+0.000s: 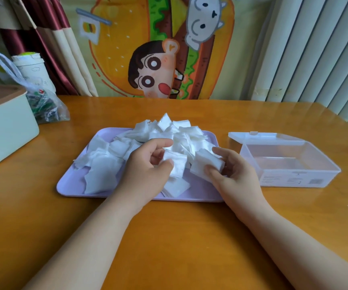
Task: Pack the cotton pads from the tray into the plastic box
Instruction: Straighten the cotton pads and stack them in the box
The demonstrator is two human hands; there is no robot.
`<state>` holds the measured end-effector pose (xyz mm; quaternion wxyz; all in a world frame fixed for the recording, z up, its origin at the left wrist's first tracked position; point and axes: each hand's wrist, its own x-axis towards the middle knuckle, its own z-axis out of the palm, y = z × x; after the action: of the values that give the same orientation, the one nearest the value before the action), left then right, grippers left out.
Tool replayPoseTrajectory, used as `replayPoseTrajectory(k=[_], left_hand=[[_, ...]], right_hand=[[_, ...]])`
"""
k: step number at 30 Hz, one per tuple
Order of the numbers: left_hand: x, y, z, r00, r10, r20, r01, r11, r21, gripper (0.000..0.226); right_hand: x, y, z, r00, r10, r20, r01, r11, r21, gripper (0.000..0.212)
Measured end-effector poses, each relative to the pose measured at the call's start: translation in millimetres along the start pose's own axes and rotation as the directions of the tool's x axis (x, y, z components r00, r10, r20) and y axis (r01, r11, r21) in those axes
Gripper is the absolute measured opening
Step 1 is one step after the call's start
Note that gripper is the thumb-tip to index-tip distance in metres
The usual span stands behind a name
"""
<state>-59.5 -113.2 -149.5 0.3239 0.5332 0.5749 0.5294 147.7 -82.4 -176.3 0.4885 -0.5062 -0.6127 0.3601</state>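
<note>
White square cotton pads (158,135), loosely heaped

Cartoon wall hanging (158,49) behind wooden table (168,237)

1. A wooden table (189,237) fills the lower part of the view, its glossy top reflecting light.
2. A pale green box (3,130) with a brown lid stands at the table's left edge.
3. A clear plastic bag (43,103) with green-printed contents lies near the table's far left corner, just behind the box.
4. A white cup (32,69) stands behind the bag.
5. A cartoon cloth (158,47), showing a burger and a dark-haired figure, hangs behind the table's far edge.
6. A red and cream curtain (60,49) hangs at the left.
7. A white ribbed radiator (319,49) stands beyond the far right corner.
</note>
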Motion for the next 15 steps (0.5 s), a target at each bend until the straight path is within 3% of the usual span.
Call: replayPoseTrajectory(k=[4,8,12,15], left_hand=[[0,3,-1,0.997,-0.063,0.048,0.071,0.980,-0.184,0.029],[-5,8,0,0.979,-0.050,0.200,0.118,0.931,-0.346,0.021],[-11,7,8,0.971,-0.012,0.238,0.073,0.966,-0.249,0.023],[-12,5,11,0.978,-0.032,0.207,0.074,0.978,-0.197,0.022]], right_hand=[[0,-1,0,0.999,0.004,-0.038,-0.003,1.000,0.031,0.037],[-1,-7,-6,0.999,0.037,0.002,-0.036,0.981,0.188,0.025],[-4,-9,-8,0.982,0.033,0.187,-0.080,0.965,0.250,0.027],[-3,-9,-8,0.971,0.035,0.238,-0.100,0.959,0.265,0.024]])
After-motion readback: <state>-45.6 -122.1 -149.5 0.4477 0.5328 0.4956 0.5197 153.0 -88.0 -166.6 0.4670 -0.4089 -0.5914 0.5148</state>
